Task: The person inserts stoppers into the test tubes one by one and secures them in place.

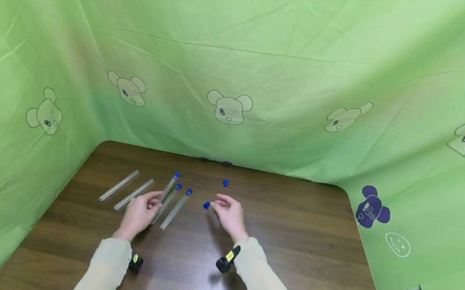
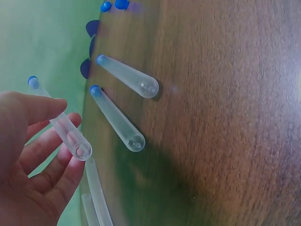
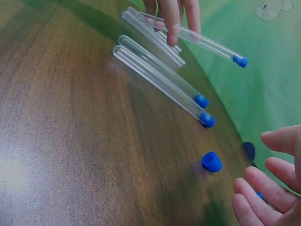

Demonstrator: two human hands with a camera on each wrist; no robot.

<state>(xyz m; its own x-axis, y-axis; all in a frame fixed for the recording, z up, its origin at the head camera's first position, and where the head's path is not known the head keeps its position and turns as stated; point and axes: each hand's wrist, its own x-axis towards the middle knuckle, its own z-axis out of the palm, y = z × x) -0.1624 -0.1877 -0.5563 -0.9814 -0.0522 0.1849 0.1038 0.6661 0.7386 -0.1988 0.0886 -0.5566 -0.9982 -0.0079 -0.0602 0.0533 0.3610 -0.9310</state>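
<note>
My left hand (image 1: 140,213) pinches a clear test tube (image 2: 82,149) between thumb and fingers. It is tilted above the table, with a blue cap (image 1: 177,175) in its far end. Just right of that hand, two more blue-capped test tubes lie side by side, the nearer-left tube (image 2: 117,118) and the right-hand tube (image 1: 175,209). My right hand (image 1: 230,215) hovers with fingers spread and relaxed, holding nothing. Close by its fingertips, a loose blue cap (image 3: 211,161) sits on the wood. Another blue cap (image 1: 225,183) lies farther back, mostly hidden behind the fingers in the right wrist view.
On the left of the brown wooden table (image 1: 289,249) lie two uncapped test tubes, an outer tube (image 1: 119,186) and an inner tube (image 1: 133,195). A green printed cloth (image 1: 234,58) hangs around the table's back and sides.
</note>
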